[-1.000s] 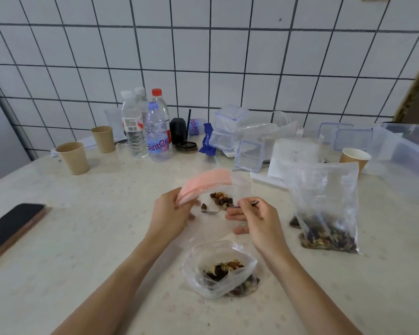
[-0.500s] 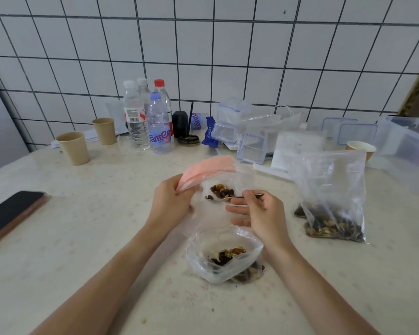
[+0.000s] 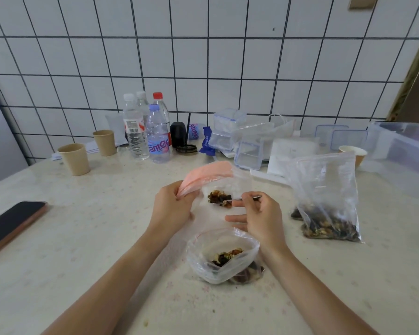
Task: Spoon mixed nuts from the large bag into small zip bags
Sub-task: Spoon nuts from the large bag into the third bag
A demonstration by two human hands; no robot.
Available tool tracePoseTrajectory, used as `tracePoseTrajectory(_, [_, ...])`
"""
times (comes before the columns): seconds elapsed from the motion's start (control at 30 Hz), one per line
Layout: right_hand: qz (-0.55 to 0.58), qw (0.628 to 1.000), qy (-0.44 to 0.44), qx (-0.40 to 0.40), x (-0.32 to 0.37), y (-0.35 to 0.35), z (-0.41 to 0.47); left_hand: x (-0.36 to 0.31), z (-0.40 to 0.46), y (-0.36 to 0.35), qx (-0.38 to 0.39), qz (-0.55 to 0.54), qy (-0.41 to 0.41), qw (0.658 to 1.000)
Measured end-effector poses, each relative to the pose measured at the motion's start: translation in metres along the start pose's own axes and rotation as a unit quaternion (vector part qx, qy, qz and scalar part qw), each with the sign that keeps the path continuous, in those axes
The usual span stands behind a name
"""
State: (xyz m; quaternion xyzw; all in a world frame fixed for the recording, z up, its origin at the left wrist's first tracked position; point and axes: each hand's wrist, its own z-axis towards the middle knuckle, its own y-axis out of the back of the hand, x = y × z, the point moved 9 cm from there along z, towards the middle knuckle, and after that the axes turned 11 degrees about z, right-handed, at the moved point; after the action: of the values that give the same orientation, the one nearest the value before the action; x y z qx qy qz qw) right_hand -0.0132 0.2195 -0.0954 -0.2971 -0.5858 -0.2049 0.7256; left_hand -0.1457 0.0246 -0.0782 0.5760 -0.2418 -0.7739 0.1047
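While the left hand (image 3: 172, 209) pinches the pink zip edge of a small zip bag (image 3: 218, 187) between thumb and curled fingers, holding its mouth open above the middle of the worktop (image 3: 82, 238), the right hand (image 3: 259, 216) pinches the handle of a spoon (image 3: 230, 201) between thumb and forefinger, its other fingers loosely spread below. The spoon's bowl sits inside that bag among a small heap of mixed nuts (image 3: 219, 198); how much lies on the spoon itself is hard to make out through the plastic. A second small zip bag (image 3: 223, 255) rests nearer the front edge, mouth open, with nuts inside, and something dark shows partly hidden under its right side. The large bag (image 3: 324, 201) stands towards the right edge, nuts pooled at its bottom; a dark lump at its left foot is half covered.

Along the back edge stand four water bottles (image 3: 155, 136), two of them largely hidden behind the others, and two brown paper cups (image 3: 74, 159) to their left. A third cup (image 3: 352, 152) peeks out behind the large bag. Clear plastic containers (image 3: 228, 134) and lids pile up behind the held bag, too overlapped to count. A dark phone (image 3: 12, 223) lies at the left edge, cut off by the frame, as is a big clear tub (image 3: 404, 151) at the right edge.
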Motion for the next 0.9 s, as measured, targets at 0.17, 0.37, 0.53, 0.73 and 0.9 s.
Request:
tracePoseTrajectory(0.17, [-0.01, 1.0, -0.011, -0.022, 0.002, 0.006, -0.002, 0.007, 0.0, 0.003, -0.005, 0.008, 0.0, 1.0])
tracePoseTrajectory(0.37, [-0.042, 0.999, 0.017, -0.005, 0.009, 0.001, -0.003, 0.002, -0.003, -0.003, 0.014, 0.025, -0.02, 0.999])
tracePoseTrajectory(0.53, [-0.06, 0.998, 0.023, 0.004, 0.006, -0.001, 0.0, -0.005, -0.006, -0.004, 0.027, 0.028, -0.035, 0.999])
tracePoseTrajectory(0.73, [0.004, 1.0, -0.023, -0.006, -0.011, 0.003, 0.004, -0.009, -0.007, -0.006, 0.038, 0.031, -0.052, 0.997])
tracePoseTrajectory(0.9, [0.049, 0.997, -0.063, 0.011, -0.015, 0.005, 0.006, -0.003, -0.002, 0.001, 0.008, 0.019, -0.043, 0.999])
